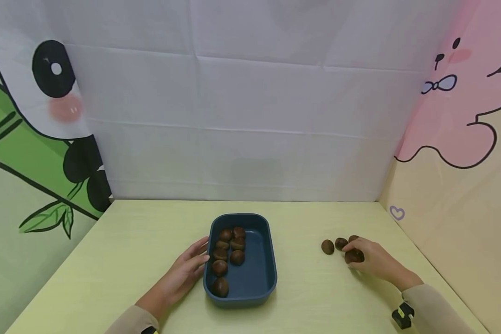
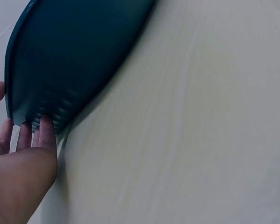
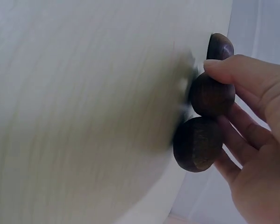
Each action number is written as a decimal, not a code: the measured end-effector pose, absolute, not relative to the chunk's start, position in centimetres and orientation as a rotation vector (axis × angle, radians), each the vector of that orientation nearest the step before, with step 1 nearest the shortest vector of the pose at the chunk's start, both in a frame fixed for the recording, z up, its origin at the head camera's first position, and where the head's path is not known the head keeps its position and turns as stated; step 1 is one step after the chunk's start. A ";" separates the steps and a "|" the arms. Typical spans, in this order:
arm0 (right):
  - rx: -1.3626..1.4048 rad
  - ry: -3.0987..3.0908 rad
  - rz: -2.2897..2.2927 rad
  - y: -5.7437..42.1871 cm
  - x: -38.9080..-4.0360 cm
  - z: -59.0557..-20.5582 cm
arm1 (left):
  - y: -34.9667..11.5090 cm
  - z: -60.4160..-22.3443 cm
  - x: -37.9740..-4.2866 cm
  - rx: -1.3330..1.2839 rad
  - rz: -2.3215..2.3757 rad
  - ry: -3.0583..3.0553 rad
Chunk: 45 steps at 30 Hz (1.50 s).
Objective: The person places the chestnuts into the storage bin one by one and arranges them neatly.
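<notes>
A dark blue rectangular tray [image 1: 256, 269] stands on the table, with several brown chestnuts [image 1: 220, 267] along its left side. My left hand [image 1: 185, 269] rests against the tray's left wall. In the left wrist view its fingertips [image 2: 46, 122] touch the ribbed outer side, the thumb close to the rim. On the right, my right hand [image 1: 373, 260] pinches a chestnut [image 3: 212, 95] between thumb and fingers. Another chestnut [image 3: 198, 144] lies right beside the pinched one, by the lower fingers, and a third chestnut [image 3: 220, 46] shows past the thumb.
Left of the right hand, a loose chestnut [image 1: 327, 247] sits on the pale yellow table [image 1: 158, 227]. A white sheet [image 1: 250, 102] closes off the back. Side walls with cartoon drawings [image 1: 455, 116] flank the table left and right.
</notes>
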State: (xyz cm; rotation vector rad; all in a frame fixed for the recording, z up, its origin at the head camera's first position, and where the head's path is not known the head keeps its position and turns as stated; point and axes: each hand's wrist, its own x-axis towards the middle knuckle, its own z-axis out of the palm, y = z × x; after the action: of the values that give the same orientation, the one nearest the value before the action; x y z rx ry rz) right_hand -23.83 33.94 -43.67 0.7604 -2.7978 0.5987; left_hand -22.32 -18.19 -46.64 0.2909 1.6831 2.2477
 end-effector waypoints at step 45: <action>1.175 -2.729 1.211 19.5 -26.7 -38.7 | -18.3 -46.6 -22.4 0.267 2.239 1.700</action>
State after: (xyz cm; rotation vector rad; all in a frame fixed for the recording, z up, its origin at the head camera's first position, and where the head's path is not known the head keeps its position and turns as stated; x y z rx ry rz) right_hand -26.74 19.46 -38.69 1.1753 -2.7287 1.2111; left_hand -22.41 -18.35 -46.64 0.2669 1.7003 2.2392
